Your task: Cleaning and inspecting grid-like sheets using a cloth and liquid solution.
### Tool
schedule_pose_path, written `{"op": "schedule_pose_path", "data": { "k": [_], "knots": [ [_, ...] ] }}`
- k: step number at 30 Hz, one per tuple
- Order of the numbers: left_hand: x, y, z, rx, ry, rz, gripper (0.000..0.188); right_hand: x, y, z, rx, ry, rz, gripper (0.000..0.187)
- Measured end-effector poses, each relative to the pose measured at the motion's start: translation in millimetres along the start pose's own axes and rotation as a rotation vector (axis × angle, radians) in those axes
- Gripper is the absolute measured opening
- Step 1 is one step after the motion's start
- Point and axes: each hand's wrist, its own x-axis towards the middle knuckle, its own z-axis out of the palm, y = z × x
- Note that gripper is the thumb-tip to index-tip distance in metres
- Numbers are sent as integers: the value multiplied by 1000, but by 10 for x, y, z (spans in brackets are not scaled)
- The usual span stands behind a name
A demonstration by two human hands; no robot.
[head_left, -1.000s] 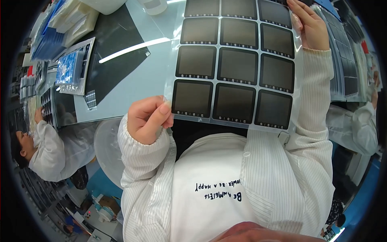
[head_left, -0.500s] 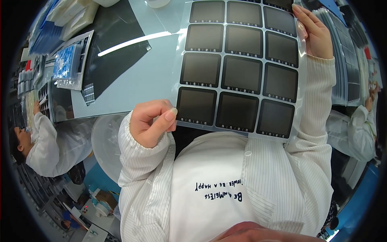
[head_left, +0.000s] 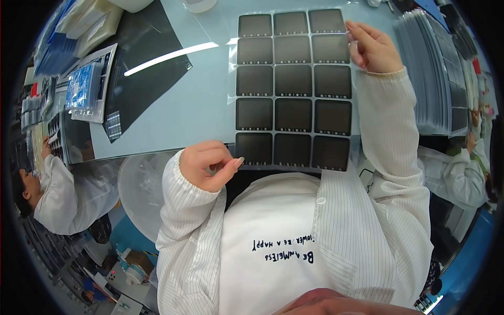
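Observation:
A see-through plastic sheet carries several dark rectangular panels with rounded corners, set out in three columns. It lies at or just over the table, and its near edge reaches past the table's front edge toward my body. At its near left corner, my left hand pinches the sheet between thumb and forefinger. My right hand holds the far right edge with its fingertips, the other fingers curled.
To the right stands a thick stack of similar sheets. On the left lie a large dark film, a blue plastic-wrapped pack and piled pale packs. A white round container is at the back. Co-workers sit on both sides, one at left.
The sheet has gone down and away from me, so its far row now shows whole. My right hand has shifted left with it; my left hand has moved slightly right and nearer.

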Motion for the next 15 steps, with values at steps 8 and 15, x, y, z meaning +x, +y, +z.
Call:
{"op": "schedule_pose_path", "data": {
  "k": [8, 15],
  "knots": [
    [56, 76, 204, 317, 132, -38, 28, -172, 309, 226, -209, -74, 254, 66],
    [198, 109, 138, 470, 75, 83, 45, -1046, 142, 333, -234, -358, 293, 35]
  ]
}}
